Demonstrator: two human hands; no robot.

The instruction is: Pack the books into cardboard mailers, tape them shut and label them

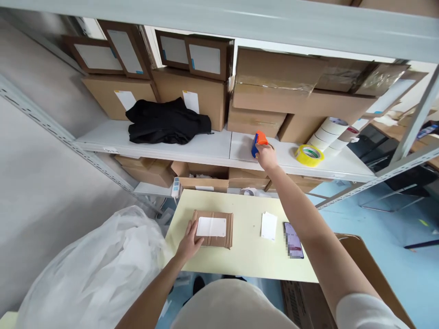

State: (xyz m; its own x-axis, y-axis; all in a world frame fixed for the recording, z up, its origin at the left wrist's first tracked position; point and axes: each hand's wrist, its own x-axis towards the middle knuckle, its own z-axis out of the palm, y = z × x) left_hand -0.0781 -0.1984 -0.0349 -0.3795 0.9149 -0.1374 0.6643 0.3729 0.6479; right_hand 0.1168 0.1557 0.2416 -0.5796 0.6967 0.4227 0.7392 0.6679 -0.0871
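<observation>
The tape dispenser (254, 149) was two-toned — blue and orange. The package (229, 228) was brown with a white label (211, 226), the table (242, 256) beneath it pale yellow. The tape roll (302, 158) was bright yellow around a green-and-white core; the bundled cloth (166, 122) was plain black, the shelf (219, 144) white, the floor (350, 221) light blue.

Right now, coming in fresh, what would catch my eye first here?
Probably the big, cloudy white plastic sheeting bulging at the lower left, beside the pale table. Next, the orange-and-blue tape dispenser on the shelf, at the right-hand grip, with a bright yellow tape roll to its right. Then the black cloth, heaped further left on that same shelf.
</observation>
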